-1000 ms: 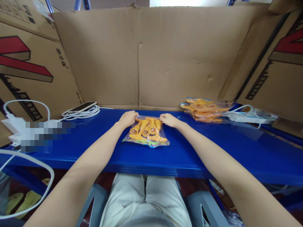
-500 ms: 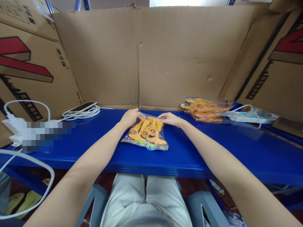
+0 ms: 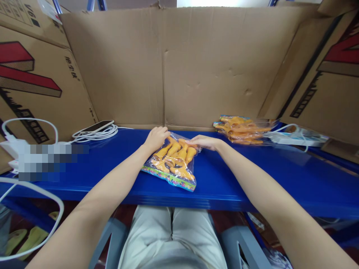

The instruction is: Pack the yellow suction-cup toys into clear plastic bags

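Observation:
A clear plastic bag (image 3: 168,178) with a colourful printed strip along its near edge rests on the blue tabletop, tilted slightly. Inside are several orange, hollow, horn-like plastic pieces (image 3: 182,152). My left hand (image 3: 157,139) grips the bag's far left corner, its fingers curled over the film. At the far right side, my right hand (image 3: 205,142) pinches the bag between thumb and fingers. Part of the far edge is hidden by my hands.
More bagged orange pieces (image 3: 238,130) are piled at the back right, beside a white power strip (image 3: 301,139). A phone (image 3: 98,126) lies on a coiled white cable (image 3: 101,135) at the back left. Cardboard walls (image 3: 210,71) enclose the blue table (image 3: 269,175).
The bag has turned and its near printed edge has come closer to the table's front. The pieces inside have shifted. Both hands stay at its far corners.

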The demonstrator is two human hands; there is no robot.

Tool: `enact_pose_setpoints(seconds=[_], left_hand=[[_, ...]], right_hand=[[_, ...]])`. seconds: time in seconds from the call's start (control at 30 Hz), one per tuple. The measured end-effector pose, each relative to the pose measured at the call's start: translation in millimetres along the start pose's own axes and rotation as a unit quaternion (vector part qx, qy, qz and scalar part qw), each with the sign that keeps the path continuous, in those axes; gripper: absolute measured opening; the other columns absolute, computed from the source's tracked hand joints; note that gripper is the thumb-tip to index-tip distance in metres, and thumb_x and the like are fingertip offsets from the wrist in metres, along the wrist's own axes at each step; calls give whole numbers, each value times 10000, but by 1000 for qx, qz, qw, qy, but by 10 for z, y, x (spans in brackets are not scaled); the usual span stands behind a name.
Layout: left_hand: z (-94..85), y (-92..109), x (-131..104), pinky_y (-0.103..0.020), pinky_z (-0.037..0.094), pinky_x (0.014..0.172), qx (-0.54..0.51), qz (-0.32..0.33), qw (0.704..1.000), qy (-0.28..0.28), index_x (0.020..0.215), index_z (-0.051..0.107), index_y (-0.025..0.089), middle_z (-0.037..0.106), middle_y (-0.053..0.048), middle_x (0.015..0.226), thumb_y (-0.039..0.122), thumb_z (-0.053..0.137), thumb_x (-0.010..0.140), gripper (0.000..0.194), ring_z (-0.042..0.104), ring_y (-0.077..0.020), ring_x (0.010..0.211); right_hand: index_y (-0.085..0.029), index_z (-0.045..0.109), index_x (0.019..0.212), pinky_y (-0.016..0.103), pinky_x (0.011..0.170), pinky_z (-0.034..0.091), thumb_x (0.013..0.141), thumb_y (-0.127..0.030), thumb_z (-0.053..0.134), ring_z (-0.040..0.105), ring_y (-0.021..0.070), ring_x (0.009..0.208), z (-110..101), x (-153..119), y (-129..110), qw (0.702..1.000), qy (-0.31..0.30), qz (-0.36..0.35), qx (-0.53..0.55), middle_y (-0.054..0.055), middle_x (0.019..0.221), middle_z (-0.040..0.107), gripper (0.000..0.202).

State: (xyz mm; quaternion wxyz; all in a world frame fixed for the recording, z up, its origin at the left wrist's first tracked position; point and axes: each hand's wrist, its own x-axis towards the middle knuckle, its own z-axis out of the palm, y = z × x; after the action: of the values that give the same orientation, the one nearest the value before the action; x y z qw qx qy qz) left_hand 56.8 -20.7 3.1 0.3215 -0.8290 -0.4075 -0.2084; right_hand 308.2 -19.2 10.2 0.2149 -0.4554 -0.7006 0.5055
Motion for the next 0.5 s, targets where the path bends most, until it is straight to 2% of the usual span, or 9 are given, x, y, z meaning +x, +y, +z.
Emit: enact_pose_setpoints(seconds=[0.1,0.2,0.3,0.4,0.5], left_hand=[[-18,-5,1,-346,381,702,6,-12,1000,6,845,662,183,623,-87,861,35,440,841,267,549,-221,813],[-34,-15,2,-349,383,706,10,-20,1000,15,841,656,187,625,-88,873,48,447,849,251,545,-227,828],[-31,-29,3,-352,389,713,-6,-23,1000,20,837,651,194,621,-86,870,51,446,848,250,541,-228,830],[-15,-46,7,-351,405,724,-39,-25,999,15,804,647,196,622,-85,879,38,441,831,261,544,-221,831],[8,-74,6,-350,436,769,-85,-37,995,24,761,645,193,633,-83,954,28,430,808,274,560,-212,878]], right_hand=[[-148,729,800,265,660,489,690,-453,792,621,151,681,51,-6,-35,999,8,6,52,51,779,721,331],[-157,719,892,259,715,531,761,-335,747,673,162,767,105,-41,-89,989,-45,-1,141,56,895,739,223],[-154,695,981,258,695,558,809,-234,690,690,153,753,152,-56,-123,978,-83,-7,190,57,921,739,190],[-144,687,1015,240,638,566,824,-186,653,692,141,709,180,-43,-134,975,-75,-9,208,56,897,739,199],[-137,698,1006,220,625,566,828,-158,632,689,131,690,174,-48,-156,973,-38,-25,227,58,887,744,191]])
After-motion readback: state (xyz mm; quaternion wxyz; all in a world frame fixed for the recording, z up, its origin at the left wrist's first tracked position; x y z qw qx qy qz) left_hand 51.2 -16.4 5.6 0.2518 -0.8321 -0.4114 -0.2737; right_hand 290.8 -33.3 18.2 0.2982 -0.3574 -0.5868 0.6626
